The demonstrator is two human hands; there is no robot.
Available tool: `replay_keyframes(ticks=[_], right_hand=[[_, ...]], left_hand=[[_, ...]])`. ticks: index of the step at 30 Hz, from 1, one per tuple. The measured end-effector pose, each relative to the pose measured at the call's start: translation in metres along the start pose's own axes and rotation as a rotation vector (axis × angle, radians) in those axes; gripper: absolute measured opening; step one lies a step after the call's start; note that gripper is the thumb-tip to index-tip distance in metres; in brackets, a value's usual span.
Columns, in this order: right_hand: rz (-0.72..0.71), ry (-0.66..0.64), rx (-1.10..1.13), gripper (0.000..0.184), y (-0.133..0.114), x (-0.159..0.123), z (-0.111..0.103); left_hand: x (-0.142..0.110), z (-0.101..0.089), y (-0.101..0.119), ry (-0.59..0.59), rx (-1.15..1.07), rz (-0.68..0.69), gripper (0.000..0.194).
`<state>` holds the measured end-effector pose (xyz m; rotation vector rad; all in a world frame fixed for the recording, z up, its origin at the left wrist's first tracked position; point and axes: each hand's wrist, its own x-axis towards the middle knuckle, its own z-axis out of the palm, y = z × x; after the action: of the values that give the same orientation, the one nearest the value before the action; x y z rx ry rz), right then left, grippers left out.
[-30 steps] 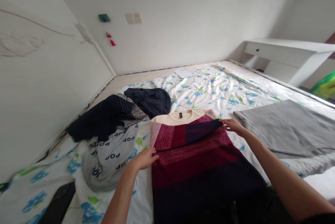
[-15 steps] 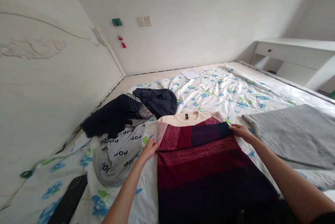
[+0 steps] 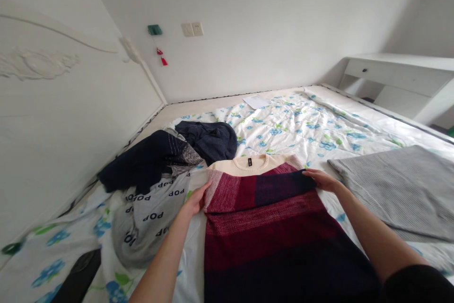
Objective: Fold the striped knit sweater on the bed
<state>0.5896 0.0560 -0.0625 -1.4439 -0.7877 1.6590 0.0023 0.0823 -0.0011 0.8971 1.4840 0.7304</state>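
Note:
A knit sweater [image 3: 269,232] in cream, red and navy bands lies flat on the bed, neck away from me, with one sleeve folded across its chest. My left hand [image 3: 194,200] rests with fingers flat against the sweater's left edge, at the fold. At the right edge my right hand [image 3: 321,179] lies flat on the cuff end of the folded sleeve, fingers stretched out.
A heap of dark and grey clothes [image 3: 159,161], with a grey "POP" printed garment [image 3: 149,218], lies left of the sweater. A folded grey knit [image 3: 397,185] lies to the right. The floral quilt [image 3: 291,128] covers the bed. A white headboard [image 3: 64,118] rises on the left, a white desk [image 3: 400,81] on the right.
My left hand slid up along the sweater's left edge to the folded sleeve. My right hand stayed at the cuff end as the sleeve was laid flat across the chest.

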Motion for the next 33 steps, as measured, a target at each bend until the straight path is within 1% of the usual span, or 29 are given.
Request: replay_keyframes(ticks=[2, 4, 6, 9, 10, 11, 13, 14, 16, 19, 20, 22, 24, 26, 28, 30, 33], right_hand=[[0.026, -0.01, -0.009, 0.032, -0.005, 0.009, 0.0], [0.066, -0.006, -0.035, 0.043, -0.012, 0.017, 0.001], [0.118, -0.022, -0.087, 0.049, -0.018, 0.025, 0.004], [0.153, -0.054, -0.168, 0.048, -0.023, 0.032, 0.01], [0.137, -0.05, -0.17, 0.046, -0.024, 0.033, 0.013], [0.106, -0.037, -0.156, 0.044, -0.025, 0.034, 0.016], [0.016, 0.009, -0.102, 0.04, -0.031, 0.035, 0.021], [-0.034, 0.028, -0.074, 0.041, -0.037, 0.036, 0.022], [-0.129, 0.034, -0.036, 0.044, -0.056, 0.039, 0.023], [-0.265, 0.001, 0.01, 0.051, -0.097, 0.052, 0.02], [-0.301, 0.01, 0.022, 0.052, -0.111, 0.059, 0.018], [-0.335, 0.06, 0.037, 0.054, -0.134, 0.076, 0.016], [-0.314, 0.148, 0.041, 0.059, -0.144, 0.092, 0.015], [-0.267, 0.231, 0.032, 0.067, -0.136, 0.102, 0.015], [-0.184, 0.273, 0.0, 0.072, -0.111, 0.104, 0.013], [-0.117, 0.256, -0.03, 0.068, -0.078, 0.095, 0.009], [-0.098, 0.17, -0.061, 0.048, -0.034, 0.066, 0.0]], left_hand=[[0.005, -0.004, 0.003, 0.032, -0.042, 0.017, 0.06], [0.009, -0.007, 0.006, 0.089, -0.058, 0.081, 0.059], [0.013, -0.009, 0.008, 0.077, -0.064, 0.08, 0.059], [0.022, -0.009, 0.011, -0.023, -0.015, 0.022, 0.057], [0.026, -0.008, 0.012, -0.015, 0.007, 0.029, 0.055], [0.03, -0.008, 0.014, 0.023, 0.018, 0.048, 0.052], [0.041, -0.008, 0.023, 0.135, -0.019, 0.093, 0.044], [0.048, -0.009, 0.031, 0.183, -0.068, 0.107, 0.041], [0.062, -0.012, 0.052, 0.235, -0.192, 0.123, 0.034], [0.089, -0.017, 0.093, 0.264, -0.34, 0.17, 0.025], [0.099, -0.018, 0.107, 0.271, -0.37, 0.192, 0.022], [0.118, -0.017, 0.131, 0.282, -0.405, 0.234, 0.019], [0.131, -0.012, 0.144, 0.302, -0.373, 0.244, 0.017], [0.138, -0.004, 0.144, 0.314, -0.272, 0.198, 0.019], [0.135, 0.003, 0.13, 0.304, -0.175, 0.134, 0.024], [0.124, 0.008, 0.106, 0.285, -0.135, 0.099, 0.031], [0.093, 0.007, 0.062, 0.241, -0.14, 0.096, 0.037]])
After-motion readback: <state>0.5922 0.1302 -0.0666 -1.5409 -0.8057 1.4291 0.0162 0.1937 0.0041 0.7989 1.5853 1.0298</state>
